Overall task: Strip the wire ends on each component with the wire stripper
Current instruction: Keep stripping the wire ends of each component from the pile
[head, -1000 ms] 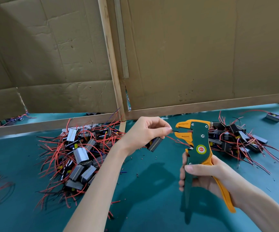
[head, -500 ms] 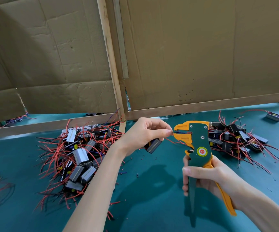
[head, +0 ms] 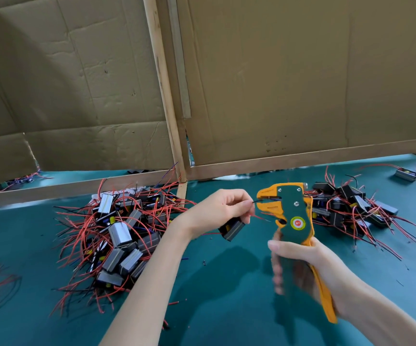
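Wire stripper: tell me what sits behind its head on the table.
A pile of black components with red wires lies behind the wire stripper on the green table. The tool covers the pile's left edge, so that part is hidden.

Orange-and-green wire stripper (head: pixel 292 216), teal table (head: pixel 226 283)
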Action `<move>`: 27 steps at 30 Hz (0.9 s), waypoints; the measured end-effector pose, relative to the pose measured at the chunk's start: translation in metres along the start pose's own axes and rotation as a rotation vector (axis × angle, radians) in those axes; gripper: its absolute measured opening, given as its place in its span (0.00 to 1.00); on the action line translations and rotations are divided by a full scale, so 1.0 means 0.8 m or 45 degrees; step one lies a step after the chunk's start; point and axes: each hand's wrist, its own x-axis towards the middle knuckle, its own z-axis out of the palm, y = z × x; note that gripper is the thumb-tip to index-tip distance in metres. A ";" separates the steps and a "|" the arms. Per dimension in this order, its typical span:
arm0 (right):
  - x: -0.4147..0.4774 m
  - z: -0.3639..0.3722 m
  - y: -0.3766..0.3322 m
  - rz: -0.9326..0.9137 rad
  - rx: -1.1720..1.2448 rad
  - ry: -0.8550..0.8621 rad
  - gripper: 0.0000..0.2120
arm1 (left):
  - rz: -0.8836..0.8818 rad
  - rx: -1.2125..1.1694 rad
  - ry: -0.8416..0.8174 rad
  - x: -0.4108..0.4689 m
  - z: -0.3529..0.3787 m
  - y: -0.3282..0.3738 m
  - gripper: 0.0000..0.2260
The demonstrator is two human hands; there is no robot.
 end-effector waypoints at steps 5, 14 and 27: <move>0.009 -0.011 -0.007 -0.038 0.191 -0.080 0.05 | 0.068 -0.025 0.265 0.006 -0.002 -0.013 0.11; 0.011 -0.008 -0.009 0.031 0.125 -0.054 0.10 | 0.142 -0.123 0.329 0.008 -0.001 -0.008 0.07; 0.010 -0.013 -0.009 0.009 0.101 -0.205 0.12 | 0.153 -0.280 0.199 0.003 -0.002 0.003 0.03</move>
